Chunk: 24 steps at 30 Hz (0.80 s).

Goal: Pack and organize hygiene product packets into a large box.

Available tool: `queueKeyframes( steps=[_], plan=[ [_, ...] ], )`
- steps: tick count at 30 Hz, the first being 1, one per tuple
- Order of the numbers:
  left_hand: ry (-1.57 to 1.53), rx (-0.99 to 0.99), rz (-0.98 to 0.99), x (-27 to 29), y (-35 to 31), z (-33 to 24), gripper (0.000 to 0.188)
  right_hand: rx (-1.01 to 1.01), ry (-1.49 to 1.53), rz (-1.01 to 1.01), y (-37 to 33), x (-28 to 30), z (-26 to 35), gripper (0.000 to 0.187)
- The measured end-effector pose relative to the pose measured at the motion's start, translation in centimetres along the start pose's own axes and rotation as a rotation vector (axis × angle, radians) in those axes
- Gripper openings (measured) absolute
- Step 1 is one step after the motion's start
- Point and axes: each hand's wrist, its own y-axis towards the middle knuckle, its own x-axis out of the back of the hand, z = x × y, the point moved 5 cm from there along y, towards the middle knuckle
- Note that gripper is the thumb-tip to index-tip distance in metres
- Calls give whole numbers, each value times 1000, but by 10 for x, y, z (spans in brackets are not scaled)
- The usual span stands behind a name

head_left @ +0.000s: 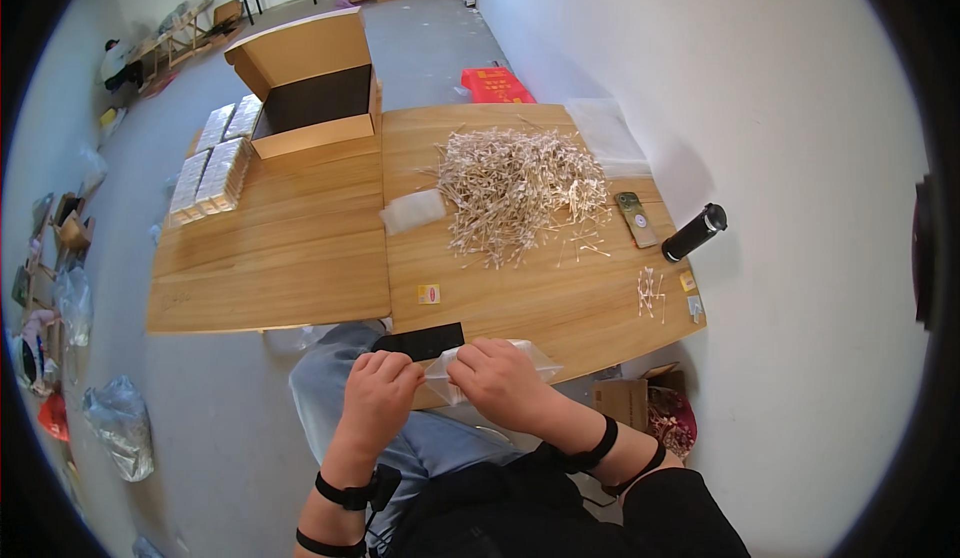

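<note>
At the table's near edge, my left hand (384, 390) and my right hand (495, 382) are both closed on a clear plastic bag (541, 360). My left fingers pinch one end of it. The right hand grips it farther along, and its loose end sticks out past the knuckles. Something whitish shows between the hands, but I cannot tell whether it is inside the bag. A flat black phone-like slab (425, 342) lies just beyond them. Farther off spreads a big heap of cotton swabs (520, 188), with a stack of clear bags (413, 212) to its left.
A small yellow card (429, 294) lies on the wooden table (290, 258). To the right are a phone (636, 220), a black bottle (694, 233) and a few loose swabs (650, 293). An open cardboard box (315, 133) and wrapped packs (210, 178) stand at the far left.
</note>
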Motion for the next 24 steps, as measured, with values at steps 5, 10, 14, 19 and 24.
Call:
queueKeyframes(
  steps=[5, 10, 14, 19, 24],
  plan=[
    [-23, 12, 10, -4, 1, 1, 11, 7, -52, 29, -4, -1, -7, 14],
    [-36, 26, -1, -2, 1, 2, 11, 0, -57, 43, -14, 9, -15, 16],
    [-26, 29, 2, -2, -1, 6, 9, -15, -69, 100, -24, 17, -24, 16],
    [-67, 52, -2, -2, -2, 6, 12, -45, -70, 86, -39, 30, -34, 13],
    [-57, 45, -12, -1, -3, 6, 12, -93, -84, 75, -51, 44, -41, 12]
  ],
)
